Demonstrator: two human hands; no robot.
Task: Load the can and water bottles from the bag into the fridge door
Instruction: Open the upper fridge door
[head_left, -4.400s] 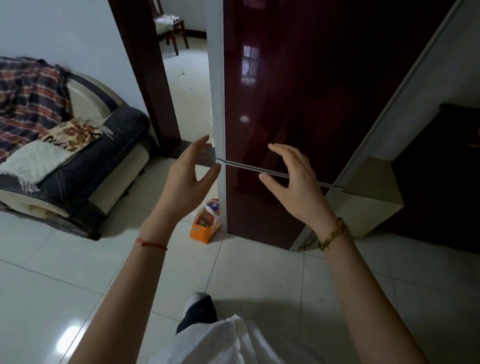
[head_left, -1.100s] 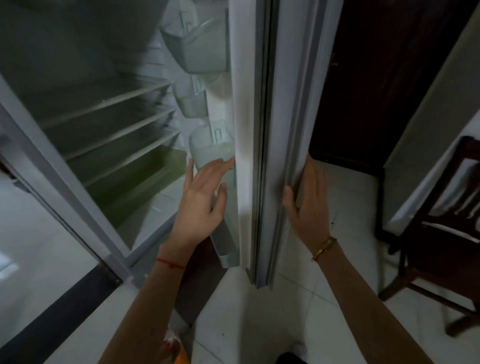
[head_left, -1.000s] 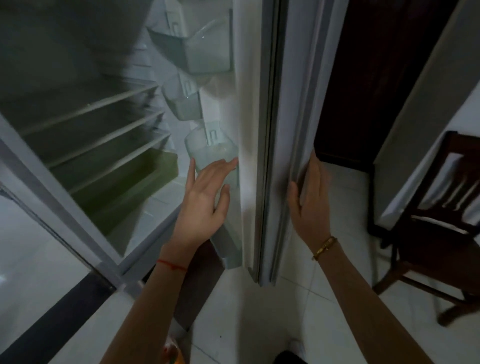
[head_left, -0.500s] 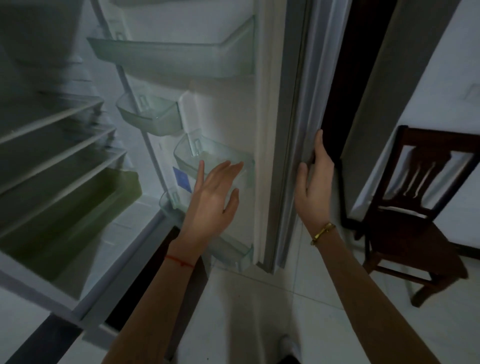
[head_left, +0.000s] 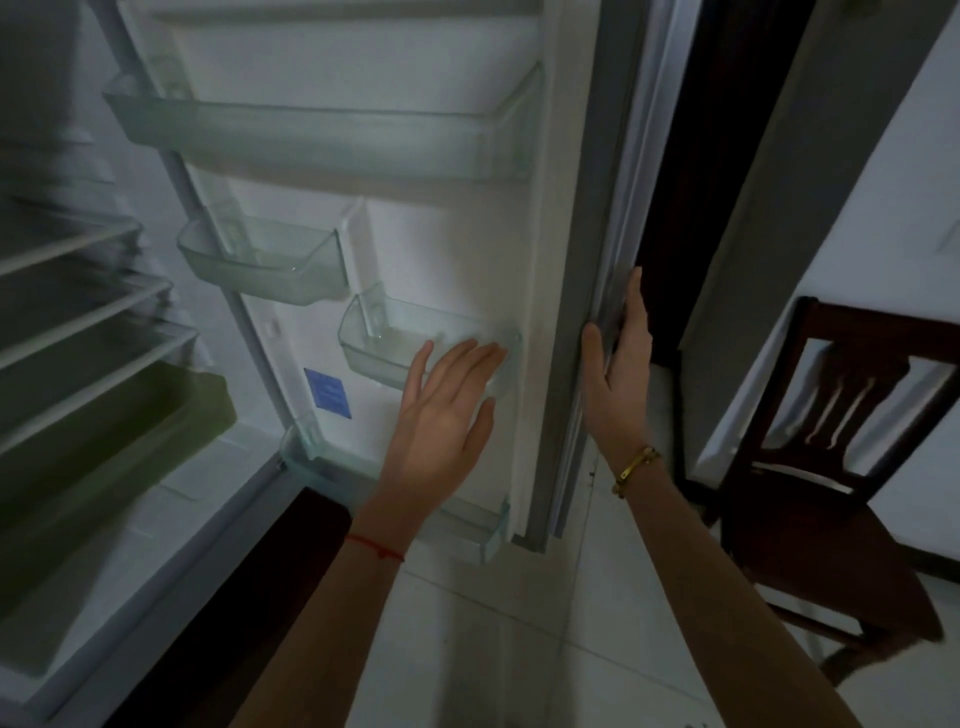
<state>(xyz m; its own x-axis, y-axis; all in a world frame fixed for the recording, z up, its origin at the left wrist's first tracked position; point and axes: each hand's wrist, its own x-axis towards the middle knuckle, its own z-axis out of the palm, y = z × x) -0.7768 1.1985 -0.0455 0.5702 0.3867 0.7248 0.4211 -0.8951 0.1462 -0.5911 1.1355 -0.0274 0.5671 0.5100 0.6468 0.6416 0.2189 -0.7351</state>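
The fridge door (head_left: 441, 244) stands wide open, its white inner side facing me. It carries a long clear top bin (head_left: 311, 140), a small left bin (head_left: 265, 265), a small right bin (head_left: 384, 348) and a bottom bin (head_left: 467, 525); all look empty. My left hand (head_left: 447, 410) lies flat, fingers spread, against the door just below the small right bin. My right hand (head_left: 618, 369) wraps the door's outer edge (head_left: 582, 291). The bag, can and water bottles are out of view.
The fridge interior is on the left, with wire shelves (head_left: 78, 332) and a green drawer (head_left: 119, 431). A dark wooden chair (head_left: 831, 467) stands close to the right of the door, by a white wall. Pale tiled floor (head_left: 519, 649) lies below.
The door has swung further open, showing more of its inner side and bins. Both hands have stayed on it, and my view has turned right toward the chair.
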